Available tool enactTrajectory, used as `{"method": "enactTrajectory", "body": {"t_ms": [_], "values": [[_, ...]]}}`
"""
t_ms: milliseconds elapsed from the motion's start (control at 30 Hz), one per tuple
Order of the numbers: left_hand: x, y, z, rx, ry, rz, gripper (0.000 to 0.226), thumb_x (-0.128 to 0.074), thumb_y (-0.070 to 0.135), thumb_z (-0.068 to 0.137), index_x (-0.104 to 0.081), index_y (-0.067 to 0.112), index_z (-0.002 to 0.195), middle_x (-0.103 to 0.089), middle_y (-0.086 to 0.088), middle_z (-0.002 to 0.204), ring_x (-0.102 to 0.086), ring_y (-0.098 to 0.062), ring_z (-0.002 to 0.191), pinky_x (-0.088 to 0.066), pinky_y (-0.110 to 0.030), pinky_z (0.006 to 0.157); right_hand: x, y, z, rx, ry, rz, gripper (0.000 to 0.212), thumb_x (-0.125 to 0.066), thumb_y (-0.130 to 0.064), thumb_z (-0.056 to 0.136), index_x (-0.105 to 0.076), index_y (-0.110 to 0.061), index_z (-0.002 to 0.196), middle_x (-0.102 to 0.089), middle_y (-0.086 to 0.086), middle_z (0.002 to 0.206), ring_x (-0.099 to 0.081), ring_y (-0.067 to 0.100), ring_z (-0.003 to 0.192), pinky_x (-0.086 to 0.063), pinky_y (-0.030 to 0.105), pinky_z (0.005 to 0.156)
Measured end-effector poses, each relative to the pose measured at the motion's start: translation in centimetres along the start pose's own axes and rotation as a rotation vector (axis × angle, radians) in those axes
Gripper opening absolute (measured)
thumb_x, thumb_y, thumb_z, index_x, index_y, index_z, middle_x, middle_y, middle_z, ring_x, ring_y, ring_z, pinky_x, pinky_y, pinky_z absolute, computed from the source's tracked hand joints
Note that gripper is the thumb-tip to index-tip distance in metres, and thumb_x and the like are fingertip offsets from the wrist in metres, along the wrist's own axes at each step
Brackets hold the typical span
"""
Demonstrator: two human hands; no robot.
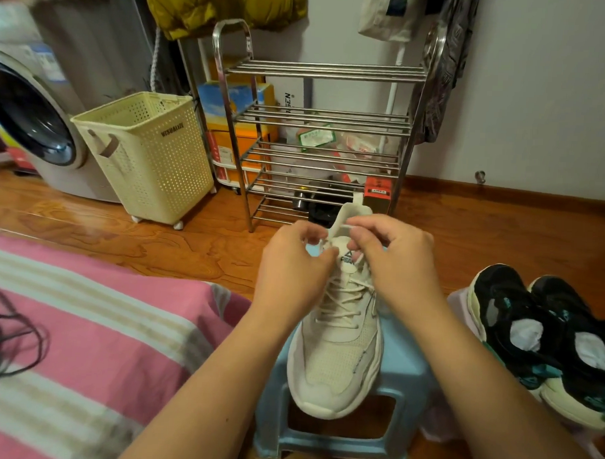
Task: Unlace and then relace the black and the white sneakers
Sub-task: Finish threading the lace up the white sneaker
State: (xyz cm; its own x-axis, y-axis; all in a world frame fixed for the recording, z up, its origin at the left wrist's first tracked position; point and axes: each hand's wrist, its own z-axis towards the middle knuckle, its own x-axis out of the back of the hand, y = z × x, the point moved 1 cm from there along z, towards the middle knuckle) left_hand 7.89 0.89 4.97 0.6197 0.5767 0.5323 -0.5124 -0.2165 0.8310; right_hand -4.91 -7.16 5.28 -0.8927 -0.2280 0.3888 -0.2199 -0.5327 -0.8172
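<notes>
Nearest the viewer, two bare forearms reach forward over a pale blue plastic stool [405, 380], which carries the white sneaker [338, 354] with its toe pointing back at the person, probably so the eyelets sit at a comfortable working height. On the pink striped bed [126, 326] to the left lies a loose dark cord [13, 329] (possibly a black lace taken out, though that cannot be told for sure). To the right, the pair of black sneakers [544, 334] rests side by side on a lilac surface, white stuffing showing in their openings and no laces plainly visible in them.

Further out, both hands meet at the top of the white sneaker's tongue. The left hand [293, 263] has its fingers curled and pinches one end of the cream lace [340, 299]; the right hand [393, 253] pinches the other end just above the logo. The lace already crosses through the lower eyelets, so this looks like work at the top rows, whether loosening or finishing cannot be told.

Beyond the hands stand a steel shoe rack [318, 133], a cream laundry basket [149, 155] and a washing machine [34, 117] on the wooden floor.
</notes>
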Motion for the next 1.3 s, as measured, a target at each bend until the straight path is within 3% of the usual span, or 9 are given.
{"method": "enactTrajectory", "body": {"t_ms": [133,233,367,467,700,867,967,1100,1300], "values": [[-1.3,-0.4,-0.6,0.169,0.015,-0.018,0.016,-0.073,0.029,0.086,-0.062,0.021,0.093,-0.064,0.009,0.086,-0.061,-0.009,0.076,-0.051,-0.029,0.068,-0.6,0.6,0.0,0.120,-0.042,-0.273,0.010,-0.070,-0.018,0.092,-0.078,-0.024,0.092,-0.070,-0.013,0.077,-0.063,0.003,0.072,-0.052,0.020,0.069],[-0.8,-1.0,-0.3,0.384,0.055,-0.453,0.005,-0.067,0.003,0.084,-0.072,0.005,0.082,-0.062,0.002,0.064,-0.052,-0.012,0.049,-0.040,-0.023,0.047,-1.5,1.1,-0.3,0.166,-0.071,-0.369,0.007,-0.073,-0.017,0.089,-0.078,-0.021,0.087,-0.065,-0.007,0.082,-0.059,0.012,0.079,-0.052,0.033,0.071],[-0.3,-0.7,-0.9,0.532,-0.053,-0.750,0.013,-0.068,0.001,0.091,-0.073,0.004,0.103,-0.068,-0.005,0.075,-0.051,-0.001,0.037,-0.039,-0.016,0.038,-2.1,1.1,-0.3,0.192,-0.046,-0.433,0.006,-0.073,-0.019,0.089,-0.078,-0.019,0.086,-0.061,-0.006,0.083,-0.054,0.016,0.085,-0.043,0.030,0.070],[-0.5,-0.7,-0.9,0.488,-0.055,-0.713,0.010,-0.069,0.003,0.092,-0.075,0.007,0.099,-0.069,-0.002,0.072,-0.051,0.001,0.037,-0.038,-0.016,0.038,-2.5,1.0,-0.3,0.198,0.001,-0.489,0.007,-0.072,-0.019,0.089,-0.078,-0.019,0.084,-0.059,-0.007,0.079,-0.050,0.013,0.082,-0.035,0.027,0.068],[-1.2,-1.3,-0.8,0.322,0.009,-0.527,0.002,-0.076,0.017,0.090,-0.077,0.019,0.089,-0.059,0.011,0.054,-0.047,-0.004,0.046,-0.037,-0.020,0.044,-3.1,1.2,-0.2,0.189,0.012,-0.461,0.008,-0.071,-0.017,0.089,-0.075,-0.018,0.082,-0.060,-0.006,0.081,-0.054,0.016,0.084,-0.045,0.032,0.069],[-1.0,-1.0,-0.9,0.216,-0.026,-0.423,0.014,-0.064,0.024,0.097,-0.077,0.023,0.094,-0.075,0.003,0.083,-0.066,-0.014,0.068,-0.052,-0.030,0.066,-3.1,1.1,-0.1,0.161,0.029,-0.471,0.014,-0.067,-0.014,0.090,-0.075,-0.017,0.079,-0.060,-0.003,0.080,-0.053,0.018,0.084,-0.046,0.035,0.065],[-0.6,-1.2,-0.2,0.290,-0.107,-0.467,0.018,-0.058,0.022,0.101,-0.074,0.020,0.092,-0.074,0.001,0.085,-0.049,-0.008,0.047,-0.037,-0.025,0.049,-3.1,1.0,0.0,0.108,0.000,-0.448,0.016,-0.068,-0.015,0.091,-0.078,-0.017,0.079,-0.056,-0.003,0.078,-0.051,0.017,0.084,-0.038,0.025,0.063],[0.1,-2.1,1.1,0.371,-0.199,-0.549,0.012,-0.065,0.018,0.099,-0.072,0.012,0.092,-0.066,-0.002,0.076,-0.036,-0.008,0.045,-0.028,-0.024,0.043,-2.6,0.9,0.0,0.091,-0.055,-0.393,0.013,-0.069,-0.023,0.093,-0.082,-0.023,0.092,-0.054,-0.005,0.079,-0.044,0.013,0.087,-0.028,0.013,0.065],[-0.8,-1.5,1.2,0.233,-0.019,-0.264,0.019,-0.053,0.019,0.105,-0.061,0.017,0.088,-0.058,0.004,0.077,-0.046,-0.007,0.060,-0.035,-0.024,0.054,-2.1,1.3,-0.1,0.042,-0.200,-0.490,0.033,-0.061,-0.036,0.097,-0.068,-0.028,0.128,-0.048,-0.010,0.099,-0.042,0.011,0.103,-0.037,0.027,0.086]]}}
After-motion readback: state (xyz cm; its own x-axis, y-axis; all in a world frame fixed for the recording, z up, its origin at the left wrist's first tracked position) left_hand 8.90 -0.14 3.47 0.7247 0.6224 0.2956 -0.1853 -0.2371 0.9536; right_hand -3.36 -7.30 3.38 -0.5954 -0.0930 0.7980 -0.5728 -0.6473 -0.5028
